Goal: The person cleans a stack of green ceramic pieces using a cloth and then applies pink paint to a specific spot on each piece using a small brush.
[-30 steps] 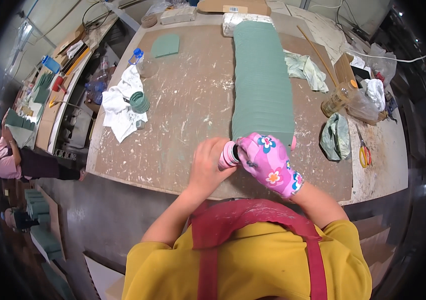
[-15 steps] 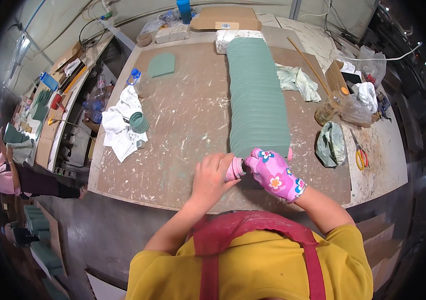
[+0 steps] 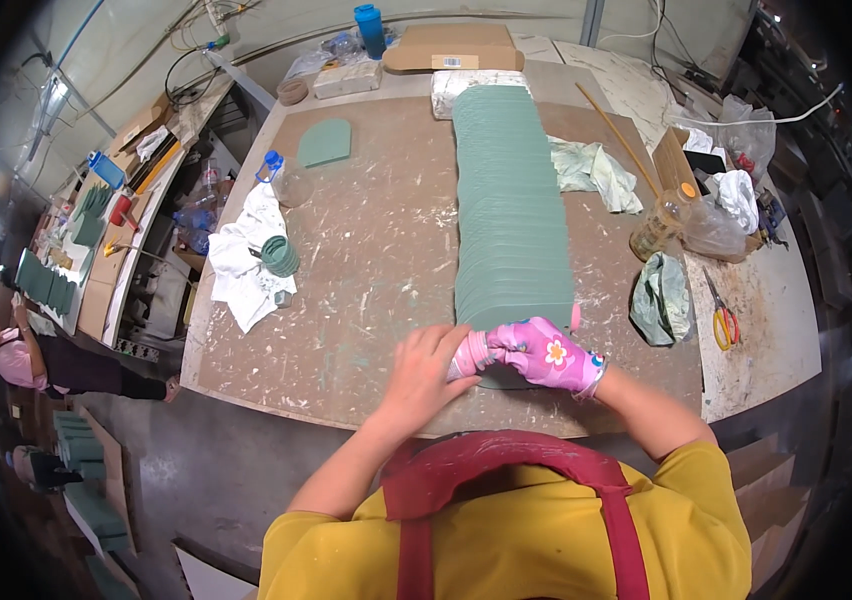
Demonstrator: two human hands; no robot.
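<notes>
My bare left hand (image 3: 420,378) is wrapped round a pink ribbed cylinder (image 3: 469,356) at the near edge of the table. My right hand (image 3: 551,355), in a pink glove with a flower pattern, has its fingers curled against the cylinder's right end. What those fingertips grip is hidden. Just beyond both hands, a long row of overlapping thin green pieces (image 3: 511,210) runs away from me to a white block (image 3: 446,95). A small pink thing (image 3: 575,317) shows at the row's near right corner.
A single green piece (image 3: 326,143) lies far left. White cloth (image 3: 239,265) carries a green ribbed cylinder (image 3: 279,256). To the right are a crumpled cloth (image 3: 596,175), a bottle (image 3: 656,232), a plastic bag (image 3: 661,300) and scissors (image 3: 721,320). A co-worker (image 3: 41,350) stands far left.
My gloved right hand has turned and its fingers have closed in on the pink cylinder's end. Both hands sit slightly lower in the picture, and the view has shifted a little.
</notes>
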